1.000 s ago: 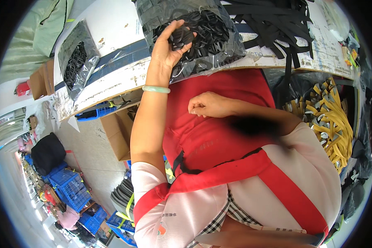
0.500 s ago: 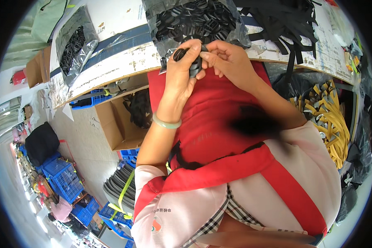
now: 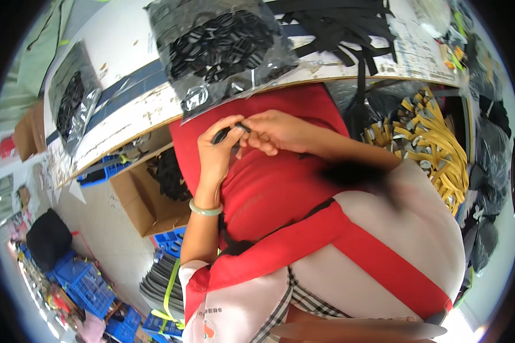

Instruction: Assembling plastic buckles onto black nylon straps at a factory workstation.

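Observation:
My left hand (image 3: 216, 151), with a pale green bangle at the wrist, is closed around small black plastic buckles (image 3: 221, 136), partly hidden by the fingers. Close against it is my right hand (image 3: 277, 132), its thumb and forefinger pinched at a small black piece (image 3: 244, 127) that looks like one of the buckles. Both hands are above the red apron (image 3: 263, 183) on my lap. Just beyond them, a clear plastic bag (image 3: 189, 94) full of loose black buckles (image 3: 220, 46) lies at the table's front edge.
The worn white table (image 3: 126, 120) carries a smaller bag of black parts (image 3: 71, 97) at left and black straps (image 3: 340, 26) at right, some hanging over the edge. Yellow straps (image 3: 435, 148) are heaped below right. An open carton (image 3: 137, 197) and blue crates (image 3: 88, 280) stand at left.
Both hands have come away from the bag's near edge, down and left in the picture, over the apron. The whole view has shifted. Fewer of the held buckles show now.

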Available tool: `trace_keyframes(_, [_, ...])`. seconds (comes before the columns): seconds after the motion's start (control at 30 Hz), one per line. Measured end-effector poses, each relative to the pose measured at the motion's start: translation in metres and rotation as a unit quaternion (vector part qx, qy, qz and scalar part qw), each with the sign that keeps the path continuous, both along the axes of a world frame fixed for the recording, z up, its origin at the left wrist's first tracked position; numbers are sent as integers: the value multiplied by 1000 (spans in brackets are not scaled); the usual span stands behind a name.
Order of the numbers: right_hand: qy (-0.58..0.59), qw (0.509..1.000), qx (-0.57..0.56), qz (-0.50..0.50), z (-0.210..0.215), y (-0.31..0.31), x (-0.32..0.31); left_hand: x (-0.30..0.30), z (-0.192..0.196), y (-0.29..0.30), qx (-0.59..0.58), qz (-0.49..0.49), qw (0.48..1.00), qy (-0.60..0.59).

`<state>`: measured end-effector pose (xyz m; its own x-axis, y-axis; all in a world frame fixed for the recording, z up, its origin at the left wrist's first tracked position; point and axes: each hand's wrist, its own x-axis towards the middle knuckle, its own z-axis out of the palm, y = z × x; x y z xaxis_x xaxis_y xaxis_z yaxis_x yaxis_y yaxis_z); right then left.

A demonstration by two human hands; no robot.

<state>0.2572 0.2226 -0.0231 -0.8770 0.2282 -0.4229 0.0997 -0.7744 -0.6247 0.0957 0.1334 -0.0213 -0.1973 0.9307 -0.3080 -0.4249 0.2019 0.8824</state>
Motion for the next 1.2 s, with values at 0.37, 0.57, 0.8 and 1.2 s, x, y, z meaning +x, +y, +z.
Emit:
trace_keyframes(0.37, [-293,423,842,-160,44,106,103,-2,-7,-3,-32,-18,997,-64])
trace_keyframes(0.57, [-331,403,842,-140,20,149,129,1,-7,1,-36,-41,997,-62])
trace_keyframes(0.8, [-114,469,847,-223,109,62,60,-2,14,-4,-3,32,999,-15])
trace_keyframes(1.2, [-96,965,215,-114,60,-13,-6,6,28,-11,39,81,991,96])
